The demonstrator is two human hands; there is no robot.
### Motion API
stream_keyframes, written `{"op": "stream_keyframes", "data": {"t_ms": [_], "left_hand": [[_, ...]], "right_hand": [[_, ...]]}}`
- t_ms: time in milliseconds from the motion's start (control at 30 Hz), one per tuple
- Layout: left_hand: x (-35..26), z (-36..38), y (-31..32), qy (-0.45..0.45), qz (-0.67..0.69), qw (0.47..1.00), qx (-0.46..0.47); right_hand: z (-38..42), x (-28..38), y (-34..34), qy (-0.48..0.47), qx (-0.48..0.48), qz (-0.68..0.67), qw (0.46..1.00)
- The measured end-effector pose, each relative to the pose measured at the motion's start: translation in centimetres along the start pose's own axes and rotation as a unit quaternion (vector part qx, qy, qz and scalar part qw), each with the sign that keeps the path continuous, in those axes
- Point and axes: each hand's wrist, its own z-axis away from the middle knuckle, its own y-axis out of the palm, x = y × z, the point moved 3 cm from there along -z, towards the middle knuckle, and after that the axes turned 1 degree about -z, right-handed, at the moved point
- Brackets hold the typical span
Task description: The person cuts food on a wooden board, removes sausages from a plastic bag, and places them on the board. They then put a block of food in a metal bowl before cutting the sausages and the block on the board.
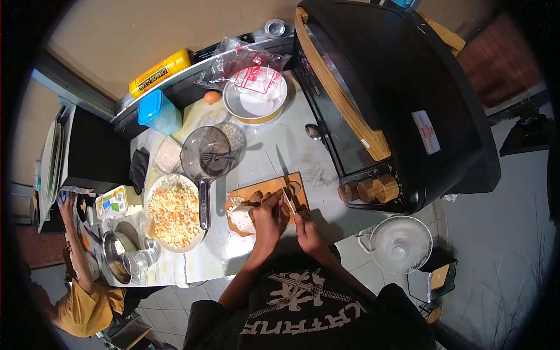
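On the wooden cutting board (300, 201) lie brown sausage-like pieces (294, 188), whose exact kind I cannot make out. My left hand (270, 223) has its fingers curled and pressed down on brown food at the board's middle. In my right hand (310, 234) is the handle of a knife (285, 192), its long thin blade crossing the board beside my left fingertips. A white wrapped or coated lump (241, 219) sits by the left hand, with pale bits above it. A plate of chopped white and orange food (174, 213) stands to the left.
A glass saucepan (205, 153) holding a fork stands beyond the board. Farther back are a round pan (256, 111), an egg (212, 97) and a blue-lidded container (158, 112). A large black oven (402, 99) bounds the right. Another person (87, 303) reaches in at far left.
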Motion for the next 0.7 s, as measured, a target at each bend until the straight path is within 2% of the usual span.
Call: {"op": "stream_keyframes", "data": {"t_ms": [67,100,167,300,367,433,467,500,600,667,700], "left_hand": [[0.1,0.0,0.0,-0.001,0.005,1.000,0.000],[0.0,0.0,0.0,-0.003,0.009,1.000,-0.001],[-0.1,0.0,-0.1,-0.008,0.011,1.000,0.006],[-0.2,0.0,0.0,0.006,0.012,1.000,0.006],[-0.3,0.0,-0.1,-0.002,0.018,1.000,0.012],[-0.1,0.1,-0.1,-0.012,0.023,0.999,0.019],[0.1,0.1,0.0,0.010,0.019,1.000,0.013],[0.0,0.0,-0.2,0.032,0.015,0.999,0.006],[-0.4,0.0,-0.3,0.018,0.001,0.999,0.028],[0.0,0.2,0.0,0.023,-0.005,0.999,0.029],[0.1,0.1,0.0,0.028,-0.010,0.999,0.028]], "right_hand": [[0.0,0.2,0.1,-0.041,-0.012,0.032,0.999],[0.0,0.2,0.1,-0.040,-0.010,0.032,0.999],[0.1,0.0,0.2,0.029,-0.007,-0.010,1.000],[-0.2,0.7,-0.1,0.009,-0.016,0.013,1.000],[-0.9,1.3,-0.4,-0.009,-0.001,-0.019,1.000],[-0.9,1.1,-0.2,0.012,0.009,-0.035,0.999],[-0.9,1.0,-0.1,0.033,0.019,-0.052,0.998],[-1.0,1.2,-0.1,0.034,0.020,-0.052,0.998],[-1.0,1.8,-0.4,0.014,-0.003,-0.029,0.999],[-0.9,1.4,-0.2,0.123,0.060,-0.044,0.990],[-0.6,1.1,0.1,0.123,0.060,-0.044,0.990]]}}
